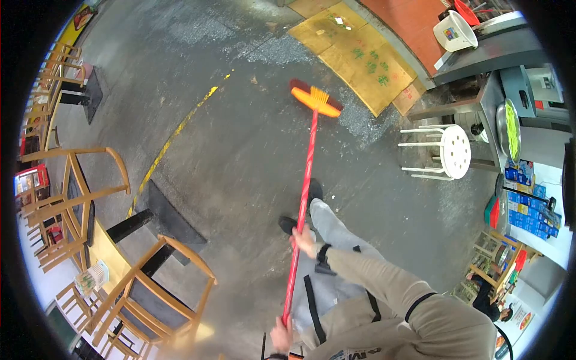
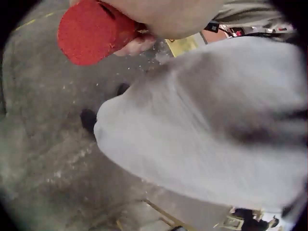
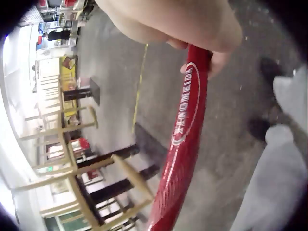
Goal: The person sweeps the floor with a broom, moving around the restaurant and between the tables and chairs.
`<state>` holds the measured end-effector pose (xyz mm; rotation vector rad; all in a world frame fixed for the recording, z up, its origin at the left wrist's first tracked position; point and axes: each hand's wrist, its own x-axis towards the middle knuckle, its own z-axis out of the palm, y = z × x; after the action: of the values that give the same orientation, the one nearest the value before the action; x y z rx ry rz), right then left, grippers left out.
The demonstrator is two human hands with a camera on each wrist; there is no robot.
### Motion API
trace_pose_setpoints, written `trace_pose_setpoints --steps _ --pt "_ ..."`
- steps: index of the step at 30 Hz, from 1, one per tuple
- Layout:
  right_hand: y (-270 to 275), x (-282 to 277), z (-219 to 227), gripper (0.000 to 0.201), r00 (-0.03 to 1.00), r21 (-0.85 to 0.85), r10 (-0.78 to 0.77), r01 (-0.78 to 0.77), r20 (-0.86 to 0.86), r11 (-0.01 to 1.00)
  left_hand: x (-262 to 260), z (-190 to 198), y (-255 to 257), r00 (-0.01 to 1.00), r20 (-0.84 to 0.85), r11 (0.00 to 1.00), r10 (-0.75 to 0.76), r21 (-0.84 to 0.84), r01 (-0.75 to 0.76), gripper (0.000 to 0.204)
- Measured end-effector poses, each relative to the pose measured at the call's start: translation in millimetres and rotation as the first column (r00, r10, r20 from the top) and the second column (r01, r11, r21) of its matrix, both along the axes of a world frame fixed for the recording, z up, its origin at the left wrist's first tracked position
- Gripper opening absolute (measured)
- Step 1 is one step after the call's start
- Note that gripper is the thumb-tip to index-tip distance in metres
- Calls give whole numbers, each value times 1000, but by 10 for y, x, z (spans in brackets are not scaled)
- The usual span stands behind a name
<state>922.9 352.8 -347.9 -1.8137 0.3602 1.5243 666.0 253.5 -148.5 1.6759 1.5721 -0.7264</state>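
A broom with a long red handle [image 1: 306, 174] slants across the head view, its orange head [image 1: 316, 102] on the grey floor up ahead. My right hand [image 1: 305, 241] grips the handle partway along, above the shoes; in the right wrist view the fingers of that hand [image 3: 178, 24] wrap round the red handle [image 3: 185, 130], which bears white lettering. Lower in the head view, my left hand [image 1: 281, 336] holds the handle close to its top end. The left wrist view has the round red end [image 2: 86, 36] sticking out of the left hand [image 2: 168, 17], whose fingers are partly hidden.
Wooden chairs [image 1: 174, 282] rest upturned on tables at the left, beside a yellow floor line [image 1: 174, 139]. Flattened cardboard [image 1: 360, 57] lies beyond the broom head. At the right stand a white stool [image 1: 455, 152] and a metal counter; a person [image 1: 485, 300] is at lower right.
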Motion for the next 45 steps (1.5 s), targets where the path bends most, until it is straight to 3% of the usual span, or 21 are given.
trace_pose_setpoints --steps 3,6,8,9,12,15,18,19,21,22,24,26,27,28,30,32,34,36,38,42,45 --pt "265 954 -583 33 973 261 -112 56 204 964 895 -613 573 990 127 997 -63 60 56 35" --pt "409 1890 -1044 42 809 14 24 -40 588 999 1865 -1000 831 958 253 985 -134 140 101 35" --pt "439 2358 -817 44 786 -40 119 -120 607 992 2345 -1038 1019 933 338 988 -126 129 86 33" --pt "269 2579 -1243 41 709 -50 192 -216 678 975 2447 -1039 1092 933 337 988 -126 126 87 33" --pt "191 2710 -1105 37 885 -87 158 -133 439 987 2454 -1001 1270 809 586 997 -58 74 18 30" --pt "7 2101 -1203 39 894 -5 142 -154 424 988 1876 -929 1215 808 569 988 152 -83 -128 30" --pt "-233 990 -1062 51 632 -339 549 -432 548 836 956 -791 923 887 393 963 244 -208 -173 40" --pt "-587 515 -1727 54 663 -204 515 -491 543 847 596 -634 790 914 312 958 260 -201 -204 43" --pt "-697 -479 -991 46 585 -110 370 -431 721 896 -411 -608 348 961 196 972 198 -162 -167 55" --pt "-648 -788 -621 42 757 -204 499 -458 422 866 -888 -477 171 974 102 961 201 -211 -177 60" --pt "-836 -1531 -444 36 982 164 154 -134 -114 977 -1709 -53 -151 981 -78 936 176 -295 -191 54" --pt "-1023 -2119 -455 15 779 272 218 -63 -588 960 -2060 570 -414 933 16 933 359 -34 -358 54" --pt "-1110 -2456 -447 14 681 179 129 4 -721 984 -2437 747 -593 967 -79 965 240 -86 -247 37" --pt "-1078 -2676 -348 13 566 83 39 51 -824 995 -2603 904 -628 980 -159 980 117 -142 -140 36" --pt "-1043 -3009 -10 15 710 6 98 -131 -697 991 -2636 1102 -634 979 -17 977 205 -62 -206 37" --pt "-1075 -3216 -99 14 817 -51 89 -143 -570 988 -2789 967 -765 969 -183 973 167 -126 -191 40" --pt "-1128 -3147 -360 15 849 124 131 -78 -512 989 -2474 875 -680 956 -243 981 164 -62 -184 45" --pt "-1037 -2677 -442 22 927 161 133 -81 -349 984 -2286 435 -739 994 22 960 109 258 -111 48" --pt "-817 -1948 -216 12 999 217 42 -38 -11 976 -1792 129 -561 987 51 970 151 186 -158 43" --pt "-772 -699 -895 25 869 195 -176 94 462 976 -561 -620 -236 963 269 965 -27 259 -45 39" --pt "-816 628 -688 17 879 246 -297 215 374 945 569 -863 -108 955 270 973 -122 220 62 43"
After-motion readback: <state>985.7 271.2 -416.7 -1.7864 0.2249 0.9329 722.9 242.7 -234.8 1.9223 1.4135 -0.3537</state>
